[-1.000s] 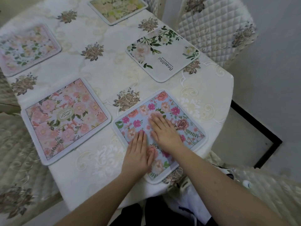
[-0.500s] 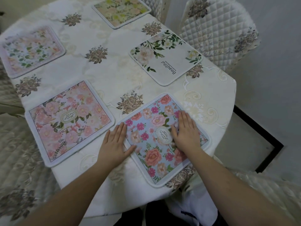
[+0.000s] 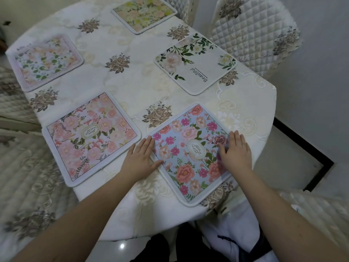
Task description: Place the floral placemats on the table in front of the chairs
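Observation:
A blue floral placemat (image 3: 186, 148) lies flat at the table's near end. My left hand (image 3: 140, 159) rests palm down at its left edge, thumb touching the mat. My right hand (image 3: 236, 152) lies flat on the mat's right side, fingers together. Neither hand grips anything. Several other floral placemats lie on the cream tablecloth (image 3: 132, 76): a pink one (image 3: 90, 137) at near left, a pale one (image 3: 45, 61) at far left, a yellow-green one (image 3: 143, 13) at the far end, and a white one with green leaves (image 3: 196, 63) at right.
A quilted white chair (image 3: 253, 33) stands at the right behind the white placemat. Lace-covered seating (image 3: 24, 176) runs along the left side. Another covered seat (image 3: 319, 214) sits at near right. A dark-framed floor opening (image 3: 309, 157) lies right of the table.
Both hands slid apart from the middle of the blue placemat to its left and right sides. The mat itself has stayed in place.

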`<state>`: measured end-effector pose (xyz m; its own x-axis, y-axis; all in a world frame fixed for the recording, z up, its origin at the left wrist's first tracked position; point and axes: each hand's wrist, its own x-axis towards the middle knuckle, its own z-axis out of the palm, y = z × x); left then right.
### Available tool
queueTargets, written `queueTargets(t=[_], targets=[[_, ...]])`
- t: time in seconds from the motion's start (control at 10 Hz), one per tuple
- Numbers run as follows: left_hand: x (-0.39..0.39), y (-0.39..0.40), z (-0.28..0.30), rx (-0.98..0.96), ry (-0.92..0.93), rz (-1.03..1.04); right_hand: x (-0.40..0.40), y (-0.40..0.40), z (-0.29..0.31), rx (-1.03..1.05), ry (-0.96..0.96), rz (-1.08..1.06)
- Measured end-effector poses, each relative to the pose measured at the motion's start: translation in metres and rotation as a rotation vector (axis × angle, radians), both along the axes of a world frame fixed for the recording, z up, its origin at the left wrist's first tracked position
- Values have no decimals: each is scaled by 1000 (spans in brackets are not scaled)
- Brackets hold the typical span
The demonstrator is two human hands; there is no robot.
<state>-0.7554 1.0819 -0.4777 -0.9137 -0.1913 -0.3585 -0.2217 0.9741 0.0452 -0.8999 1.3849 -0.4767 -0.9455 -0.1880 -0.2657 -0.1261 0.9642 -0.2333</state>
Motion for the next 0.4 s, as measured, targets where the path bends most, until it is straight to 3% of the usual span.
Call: queueTargets(t=[0.2, 0.4], targets=[[-8, -1, 18, 2, -86, -38, 48, -13, 31, -36, -43, 74], [30, 14, 33, 77, 5, 10, 112, -33, 54, -62, 30, 126]])
